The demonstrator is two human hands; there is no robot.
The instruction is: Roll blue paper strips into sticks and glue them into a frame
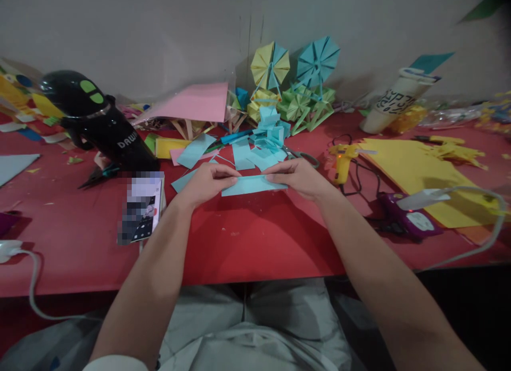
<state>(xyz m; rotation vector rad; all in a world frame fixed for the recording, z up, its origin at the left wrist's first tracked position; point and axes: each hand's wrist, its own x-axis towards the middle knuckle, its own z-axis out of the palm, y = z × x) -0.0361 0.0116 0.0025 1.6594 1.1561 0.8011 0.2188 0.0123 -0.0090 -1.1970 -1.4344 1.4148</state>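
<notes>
A narrow strip of light blue paper (254,185) is stretched between my two hands, just above the red tabletop (255,243). My left hand (207,183) pinches it near its left end, thumb and fingers closed on the top edge. On the other side my right hand (297,176) grips the strip's right part the same way. Beyond the strip lie cut light blue paper pieces (241,154) and a heap of folded light blue pieces (269,134). Scissors (307,157) lie partly hidden behind my right hand.
Folded paper umbrellas (318,62) stand by the wall. A black bottle (115,131) and a phone (143,208) are on the left. On the right are a yellow glue gun (342,163), yellow sheets (415,174), a purple power block (411,219) with its cable, and a tilted cup (393,102).
</notes>
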